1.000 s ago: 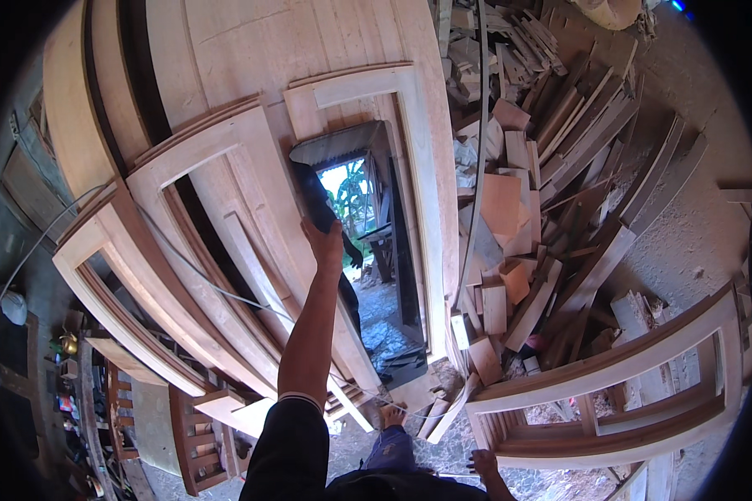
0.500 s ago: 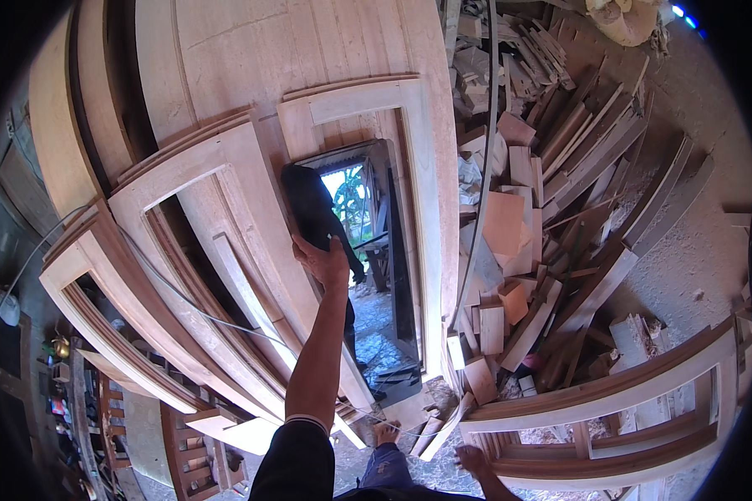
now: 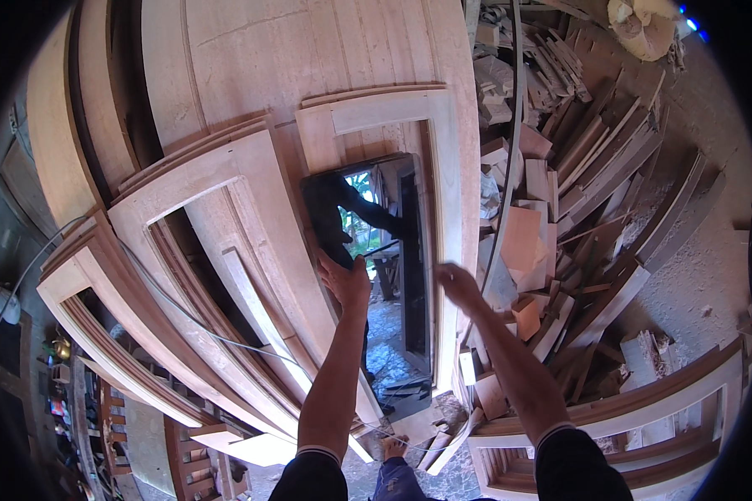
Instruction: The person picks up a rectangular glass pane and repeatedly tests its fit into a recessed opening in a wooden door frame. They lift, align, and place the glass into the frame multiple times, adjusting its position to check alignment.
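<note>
A tall, dark, reflective glass pane [image 3: 388,334] with rounded corners stands tilted against a pale wooden frame [image 3: 447,192], with the doorway and my own dark outline mirrored in it. My left hand [image 3: 344,280] grips the pane's left edge around mid-height, its thumb toward the glossy face. Just off the pane's right edge is my right hand [image 3: 459,288], its fingers curled, over the frame's right upright. I see nothing in that hand. Left of the pane leans another wooden frame [image 3: 288,250], with a loose strip [image 3: 259,296] standing inside its opening.
Behind the frames rises a large wooden panel [image 3: 309,42]. A thin cable [image 3: 200,321] hangs across the left frames. Offcuts [image 3: 522,238] and long boards [image 3: 618,275] lie heaped on the right. Another wooden frame [image 3: 610,409] lies at the lower right. My foot [image 3: 395,447] is below the pane.
My right hand has come up from the lower right to beside the pane's right edge. My left hand stays on the left edge. The view has shifted slightly.
</note>
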`<state>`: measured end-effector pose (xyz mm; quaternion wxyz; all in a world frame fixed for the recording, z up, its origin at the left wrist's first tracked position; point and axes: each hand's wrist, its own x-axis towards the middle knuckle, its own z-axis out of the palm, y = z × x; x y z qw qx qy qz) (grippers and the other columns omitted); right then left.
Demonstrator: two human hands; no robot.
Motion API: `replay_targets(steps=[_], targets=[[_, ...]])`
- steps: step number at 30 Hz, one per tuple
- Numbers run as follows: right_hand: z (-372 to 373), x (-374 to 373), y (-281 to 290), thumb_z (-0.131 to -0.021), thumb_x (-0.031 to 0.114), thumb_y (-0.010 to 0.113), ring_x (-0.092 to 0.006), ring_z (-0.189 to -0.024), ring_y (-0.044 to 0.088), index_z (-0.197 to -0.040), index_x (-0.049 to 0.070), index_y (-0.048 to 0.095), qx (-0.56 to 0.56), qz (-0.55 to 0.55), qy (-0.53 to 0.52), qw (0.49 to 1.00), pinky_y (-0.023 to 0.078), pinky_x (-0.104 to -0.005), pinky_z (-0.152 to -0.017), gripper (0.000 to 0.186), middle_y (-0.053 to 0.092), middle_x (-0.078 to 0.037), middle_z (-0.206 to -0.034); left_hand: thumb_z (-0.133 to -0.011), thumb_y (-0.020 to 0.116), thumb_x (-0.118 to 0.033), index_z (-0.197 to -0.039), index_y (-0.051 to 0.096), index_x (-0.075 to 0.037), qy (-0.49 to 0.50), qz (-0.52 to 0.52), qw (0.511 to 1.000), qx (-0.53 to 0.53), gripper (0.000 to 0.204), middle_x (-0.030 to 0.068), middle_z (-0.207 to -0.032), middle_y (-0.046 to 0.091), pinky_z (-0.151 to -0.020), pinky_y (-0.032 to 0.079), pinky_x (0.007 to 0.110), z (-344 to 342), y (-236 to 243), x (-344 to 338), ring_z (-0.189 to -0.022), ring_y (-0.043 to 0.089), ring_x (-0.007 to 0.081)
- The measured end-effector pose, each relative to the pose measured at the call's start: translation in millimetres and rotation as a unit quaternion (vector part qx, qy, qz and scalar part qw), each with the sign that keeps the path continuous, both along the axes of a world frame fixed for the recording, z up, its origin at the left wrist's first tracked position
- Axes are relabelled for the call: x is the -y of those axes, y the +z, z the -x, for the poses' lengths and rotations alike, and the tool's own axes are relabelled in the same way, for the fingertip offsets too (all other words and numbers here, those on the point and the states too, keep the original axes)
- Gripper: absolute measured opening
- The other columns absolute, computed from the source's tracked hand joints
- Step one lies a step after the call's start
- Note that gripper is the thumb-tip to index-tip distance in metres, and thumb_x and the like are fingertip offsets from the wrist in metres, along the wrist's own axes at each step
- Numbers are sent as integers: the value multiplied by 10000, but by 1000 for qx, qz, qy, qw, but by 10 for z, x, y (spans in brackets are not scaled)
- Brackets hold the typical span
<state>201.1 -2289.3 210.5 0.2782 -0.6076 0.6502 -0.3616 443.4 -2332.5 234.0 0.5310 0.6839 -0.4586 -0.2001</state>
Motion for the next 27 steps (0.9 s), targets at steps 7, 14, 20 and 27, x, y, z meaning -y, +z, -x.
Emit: replay_targets(steps=[7,14,20,27], targets=[[-190,965,397,-931,243,613,-333,-1214,559,-1415,20,459,67,65,-33,995,442,-385,-1009,555,525,-233,-1360,-816,717,-180,-1436,272,38,-57,20,998,-17,793,301,-1392,363,-1122,291,500,-139,-7,-24,-1314,355,458],[-275,1312,378,-936,220,606,-358,-1300,482,-1472,17,376,149,24,-5,989,388,-394,-1065,617,461,-249,-1423,-817,724,-115,-1422,297,22,-58,4,998,-39,753,285,-1379,368,-1117,309,497,-148,141,-98,-1318,364,467],[-342,1283,315,-922,195,609,-359,-1347,442,-1488,-2,320,189,47,-3,981,347,-392,-1098,665,437,-255,-1454,-818,730,-107,-1427,291,6,-61,26,997,-35,760,280,-1397,346,-1117,312,502,-140,65,-94,-1319,365,471],[-754,1054,610,-924,116,583,-323,-1305,480,-1532,60,260,96,51,-60,992,349,-363,-1069,691,477,-234,-1426,-829,700,-123,-1437,299,26,-78,14,996,-38,744,285,-1405,354,-1129,296,484,-260,-14,-66,-1348,336,446]])
